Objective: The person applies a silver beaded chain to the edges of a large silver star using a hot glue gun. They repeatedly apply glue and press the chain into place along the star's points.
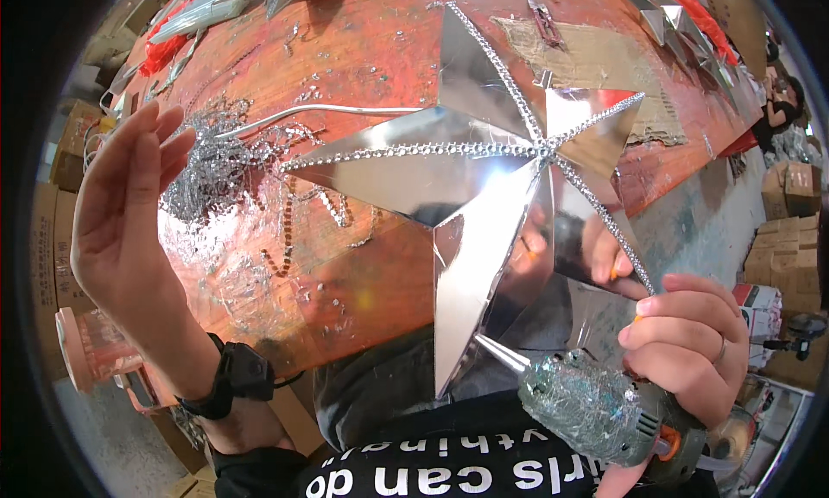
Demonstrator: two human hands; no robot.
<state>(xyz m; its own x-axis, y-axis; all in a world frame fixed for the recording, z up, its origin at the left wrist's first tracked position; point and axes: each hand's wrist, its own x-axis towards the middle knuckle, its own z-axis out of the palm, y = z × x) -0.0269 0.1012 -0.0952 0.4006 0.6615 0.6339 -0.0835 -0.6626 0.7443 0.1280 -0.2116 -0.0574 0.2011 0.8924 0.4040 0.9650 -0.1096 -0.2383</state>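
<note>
A large mirrored silver star (pixel 371 183) lies tilted over the table's near edge. Chains of small rhinestones (pixel 432 150) run along most of its ridges and meet at the centre. The lower ridge is bare, and the metal nozzle of a glue gun (pixel 596 407) points at it close to the tip. Strands of dried glue cover the gun's body. My right hand (pixel 691 347) is wrapped round the gun, its fingers beside the star's lower right tip. My left hand (pixel 129 230) is raised with fingers stretched, beside a tangled heap of rhinestone chain (pixel 205 161), apparently holding nothing.
A red-orange table (pixel 345 299) is strewn with loose stones and glue bits. A white cord (pixel 319 109) runs to the star's edge. Cardboard (pixel 596 62) with a small red tool (pixel 546 21) lies behind. More silver stars (pixel 691 40) sit far right; cartons (pixel 784 256) and a person (pixel 781 109) are beyond.
</note>
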